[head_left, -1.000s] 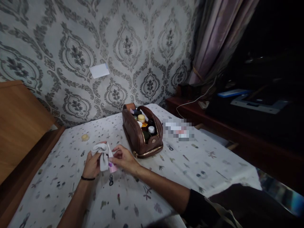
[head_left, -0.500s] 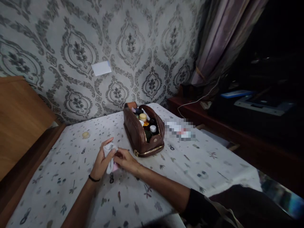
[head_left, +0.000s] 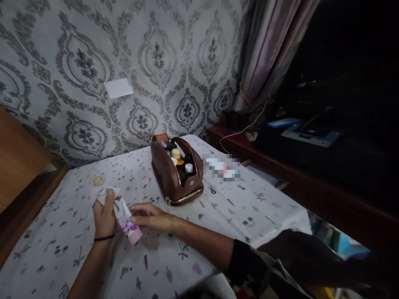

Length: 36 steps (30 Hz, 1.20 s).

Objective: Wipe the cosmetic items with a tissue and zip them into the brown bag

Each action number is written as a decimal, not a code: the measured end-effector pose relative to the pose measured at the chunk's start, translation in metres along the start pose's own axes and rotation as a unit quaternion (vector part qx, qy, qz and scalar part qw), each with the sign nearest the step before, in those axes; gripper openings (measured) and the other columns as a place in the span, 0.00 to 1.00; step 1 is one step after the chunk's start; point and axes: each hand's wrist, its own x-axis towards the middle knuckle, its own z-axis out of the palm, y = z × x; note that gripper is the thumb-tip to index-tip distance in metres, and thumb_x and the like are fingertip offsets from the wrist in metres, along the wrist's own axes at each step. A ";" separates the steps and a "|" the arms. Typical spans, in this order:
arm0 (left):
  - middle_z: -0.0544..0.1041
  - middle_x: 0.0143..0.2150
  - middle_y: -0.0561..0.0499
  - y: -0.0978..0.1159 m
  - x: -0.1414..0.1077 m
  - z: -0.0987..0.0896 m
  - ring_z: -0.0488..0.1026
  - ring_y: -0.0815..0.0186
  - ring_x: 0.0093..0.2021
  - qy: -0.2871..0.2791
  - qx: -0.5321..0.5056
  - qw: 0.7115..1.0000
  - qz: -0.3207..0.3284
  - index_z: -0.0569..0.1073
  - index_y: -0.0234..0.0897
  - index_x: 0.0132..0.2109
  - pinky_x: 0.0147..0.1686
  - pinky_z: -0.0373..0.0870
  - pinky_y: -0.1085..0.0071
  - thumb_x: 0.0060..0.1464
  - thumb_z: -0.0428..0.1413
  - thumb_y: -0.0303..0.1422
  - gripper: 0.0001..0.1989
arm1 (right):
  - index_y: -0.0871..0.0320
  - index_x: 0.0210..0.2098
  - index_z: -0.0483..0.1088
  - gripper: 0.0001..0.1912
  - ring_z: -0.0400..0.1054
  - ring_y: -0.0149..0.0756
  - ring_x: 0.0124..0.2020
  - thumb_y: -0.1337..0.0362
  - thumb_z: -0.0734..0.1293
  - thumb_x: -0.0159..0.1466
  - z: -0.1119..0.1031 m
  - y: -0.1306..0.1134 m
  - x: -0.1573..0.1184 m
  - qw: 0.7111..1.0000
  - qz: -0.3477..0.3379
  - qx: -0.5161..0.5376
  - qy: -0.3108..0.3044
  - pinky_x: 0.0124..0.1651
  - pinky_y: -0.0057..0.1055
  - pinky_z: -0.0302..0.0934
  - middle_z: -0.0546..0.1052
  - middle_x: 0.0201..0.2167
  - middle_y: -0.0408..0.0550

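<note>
On my feed, the left hand [head_left: 104,216] has drawn off to the left, so a wider gap opens between it and the right hand [head_left: 152,216], where half a second ago I had the two almost together. The white cloth [head_left: 104,194] comes along in its grip, now just beside the cream-coloured round jar [head_left: 98,181]. The printed piece [head_left: 129,226], which showed me only a sliver of pink, now lies slanted in plain sight, its purple pattern exposed. My view swings right: the brown bag [head_left: 170,174] sits further left, and a yellow object [head_left: 324,292] enters at bottom right.
</note>
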 end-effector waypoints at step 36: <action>0.70 0.21 0.60 -0.006 -0.005 0.011 0.65 0.74 0.20 -0.041 -0.096 0.988 -0.113 0.70 0.36 0.30 0.22 0.66 0.78 0.43 0.66 0.47 0.20 | 0.58 0.31 0.65 0.14 0.69 0.30 0.16 0.77 0.72 0.51 -0.101 -0.158 -0.049 0.833 -0.024 -0.336 0.440 0.16 0.22 0.61 0.71 0.17 0.36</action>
